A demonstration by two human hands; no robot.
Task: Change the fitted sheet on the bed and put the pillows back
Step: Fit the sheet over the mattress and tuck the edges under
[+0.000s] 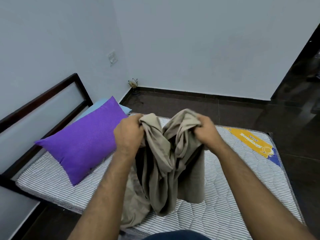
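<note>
1. Right now both hands hold a bunched beige fitted sheet (pixel 161 163) up over the middle of the bare striped mattress (pixel 230 201), its lower folds trailing onto the quilting near the front edge.
2. On the one side, the left hand (pixel 129 134) has its fingers curled tight round a gathered wad at the top; the right hand (pixel 207 131) clenches a second wad the same way, the two fists near each other with slack cloth sagging between.
3. Judging by the deep, limp folds, the sheet is light and soft, with no stiffness at all, so it should hang wherever it is not held and tangle easily.
4. A sound hold would likely be on the hem or a sewn corner pocket rather than mid-cloth; which part the fists now have, I cannot tell.
5. Meanwhile a purple pillow (pixel 81 142) lies on the mattress by the dark headboard (pixel 43 99), overlapping a pale blue pillow (pixel 97 106) behind it; both probably need moving clear before the sheet is spread.
6. An orange brand label (pixel 251 139) shows on the far right corner of the mattress.
</note>
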